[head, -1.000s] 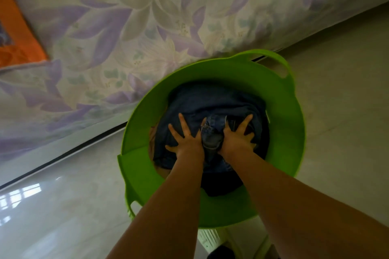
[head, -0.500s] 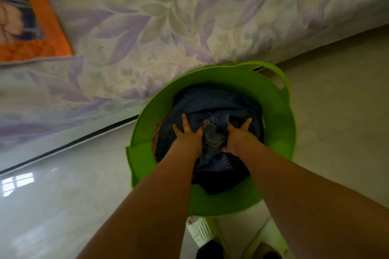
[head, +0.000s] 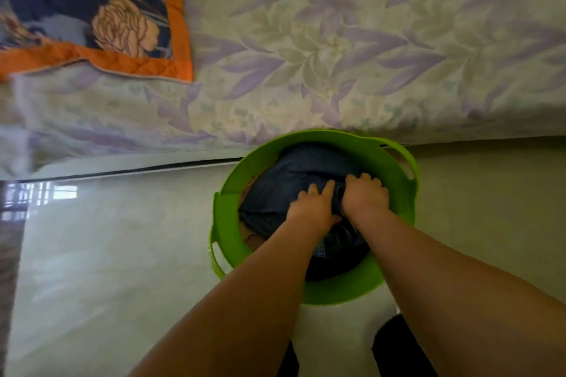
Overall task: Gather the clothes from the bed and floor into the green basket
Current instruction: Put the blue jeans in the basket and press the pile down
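Note:
A round green basket (head: 228, 217) with cut-out handles stands on the floor against the bed's side. It is filled with dark blue denim clothes (head: 291, 177). Both my hands are inside it, side by side on top of the pile. My left hand (head: 312, 206) lies flat on the denim with its fingers together, pressing down. My right hand (head: 363, 194) has its fingers bent over a fold of the denim, fingertips hidden. A bit of brown cloth shows at the basket's left inner edge.
The bed with its pale sheet of purple leaves (head: 352, 55) fills the top. A dark floral quilt with an orange border (head: 101, 15) lies on it at the upper left. Glossy pale floor (head: 116, 254) spreads left; something white (head: 337, 333) sits below the basket.
My fingers were spread wide on the denim; now both hands have drawn them in, the right curling over the cloth. The view has swung, showing more of the bed and quilt.

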`<state>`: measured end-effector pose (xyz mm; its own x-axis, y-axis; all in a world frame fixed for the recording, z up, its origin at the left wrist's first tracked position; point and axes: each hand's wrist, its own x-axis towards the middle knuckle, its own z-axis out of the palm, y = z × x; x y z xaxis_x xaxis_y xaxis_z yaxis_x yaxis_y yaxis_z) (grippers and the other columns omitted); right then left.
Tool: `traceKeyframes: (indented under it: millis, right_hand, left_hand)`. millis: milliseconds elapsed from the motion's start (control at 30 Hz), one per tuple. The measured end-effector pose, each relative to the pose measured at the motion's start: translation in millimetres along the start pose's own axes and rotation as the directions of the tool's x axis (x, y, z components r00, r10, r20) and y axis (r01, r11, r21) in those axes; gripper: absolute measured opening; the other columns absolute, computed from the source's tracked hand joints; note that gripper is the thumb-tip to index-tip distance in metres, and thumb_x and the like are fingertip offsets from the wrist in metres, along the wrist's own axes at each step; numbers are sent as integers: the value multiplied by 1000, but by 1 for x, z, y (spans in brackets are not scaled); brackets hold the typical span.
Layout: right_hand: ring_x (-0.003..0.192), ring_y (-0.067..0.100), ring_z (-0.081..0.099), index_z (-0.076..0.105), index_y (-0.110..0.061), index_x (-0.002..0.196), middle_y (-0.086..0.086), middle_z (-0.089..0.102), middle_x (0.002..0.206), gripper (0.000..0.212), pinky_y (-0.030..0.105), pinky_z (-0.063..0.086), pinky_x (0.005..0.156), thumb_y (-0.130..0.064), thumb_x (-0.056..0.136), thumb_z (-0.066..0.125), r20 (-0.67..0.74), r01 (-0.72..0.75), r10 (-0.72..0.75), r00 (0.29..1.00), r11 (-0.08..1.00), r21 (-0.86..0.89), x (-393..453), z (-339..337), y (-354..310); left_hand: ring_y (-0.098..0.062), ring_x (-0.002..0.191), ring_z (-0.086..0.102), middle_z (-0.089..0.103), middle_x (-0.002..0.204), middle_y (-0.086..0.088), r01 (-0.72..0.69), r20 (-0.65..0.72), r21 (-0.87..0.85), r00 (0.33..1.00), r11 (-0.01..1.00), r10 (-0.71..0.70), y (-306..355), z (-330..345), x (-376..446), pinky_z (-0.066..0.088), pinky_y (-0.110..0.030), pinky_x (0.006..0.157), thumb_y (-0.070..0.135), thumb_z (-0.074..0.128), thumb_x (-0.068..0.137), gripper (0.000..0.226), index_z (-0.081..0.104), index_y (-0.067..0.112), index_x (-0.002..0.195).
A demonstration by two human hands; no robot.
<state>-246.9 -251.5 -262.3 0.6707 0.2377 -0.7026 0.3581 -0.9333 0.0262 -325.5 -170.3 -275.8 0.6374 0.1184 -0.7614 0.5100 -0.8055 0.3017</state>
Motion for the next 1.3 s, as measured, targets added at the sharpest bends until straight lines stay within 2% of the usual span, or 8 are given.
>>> traceKeyframes:
  millis: [133, 267, 400, 567, 733, 867, 1133, 1300]
  right_hand:
    - [127, 33, 43, 48, -13, 133, 15, 44, 136, 37, 42, 37, 103, -24, 99, 38, 48, 180, -175, 983, 973, -146, 20, -14, 23]
    - [127, 32, 46, 51, -13, 131, 13, 49, 135, 37, 40, 37, 104, -22, 98, 38, 174, 354, -311, 935, 864, -357, 36, -30, 54]
    - [124, 29, 51, 56, -16, 126, 9, 56, 131, 33, 40, 38, 102, -21, 97, 41, 317, 523, -416, 852, 668, -530, 52, -47, 70]
    - [131, 23, 47, 56, -22, 131, 1, 56, 137, 40, 44, 20, 114, -28, 92, 52, 565, 645, -311, 765, 364, -673, 46, -56, 76]
    - [142, 28, 29, 43, -26, 143, 3, 42, 149, 57, 54, 4, 118, -38, 89, 59, 601, 626, -270, 752, 6, -780, 52, -48, 94]
    - [143, 31, 22, 37, -28, 146, 3, 44, 146, 53, 63, -7, 115, -38, 95, 45, 489, 540, -394, 778, 22, -841, 68, -30, 95]
    - [150, 28, -5, 42, -27, 144, 1, 27, 158, 52, 75, -4, 107, -21, 93, 51, 572, 602, -367, 734, -39, -798, 53, -35, 64]
    - [149, 27, 9, 48, -27, 140, 0, 36, 153, 51, 74, 0, 108, -13, 91, 51, 585, 642, -454, 672, -35, -766, 31, -27, 24]
  left_hand:
    - [-37, 149, -5, -9, 163, -9, 74, -7, -79, 997, 994, -75, 52, 7, 9, 8, -55, 119, 54, 51, 91, 86, 1, 27, 155]
    - [-33, 149, -11, -1, 164, -3, 128, 19, -7, 992, 992, -128, 92, 6, 27, -4, -64, 115, 66, 45, 87, 89, 5, 27, 156]
    - [-37, 149, -9, 10, 163, -4, 237, 48, -5, 970, 971, -237, 126, 9, 39, -10, -69, 111, 77, 42, 80, 97, 6, 27, 156]
    - [-44, 147, -10, 20, 161, -7, 299, 22, 4, 954, 954, -299, 148, 25, 43, -19, -71, 105, 84, 38, 75, 99, 16, 31, 154]
    - [-49, 145, -10, 26, 157, -14, 310, -24, 22, 951, 950, -310, 179, 53, 63, -23, -69, 102, 70, 47, 82, 92, 16, 24, 155]
    - [-47, 146, -11, 26, 157, -12, 321, -55, -39, 945, 946, -323, 176, 60, 74, -19, -68, 107, 38, 47, 91, 70, 20, 22, 154]
    - [-51, 144, -9, 21, 160, -7, 323, -70, -160, 939, 933, -337, 145, 62, 60, -16, -70, 109, 32, 47, 93, 69, 16, 31, 154]
    - [-49, 145, -7, 17, 162, -4, 362, -94, -177, 920, 915, -382, 100, 65, 36, -17, -71, 107, 31, 45, 95, 67, 14, 36, 154]
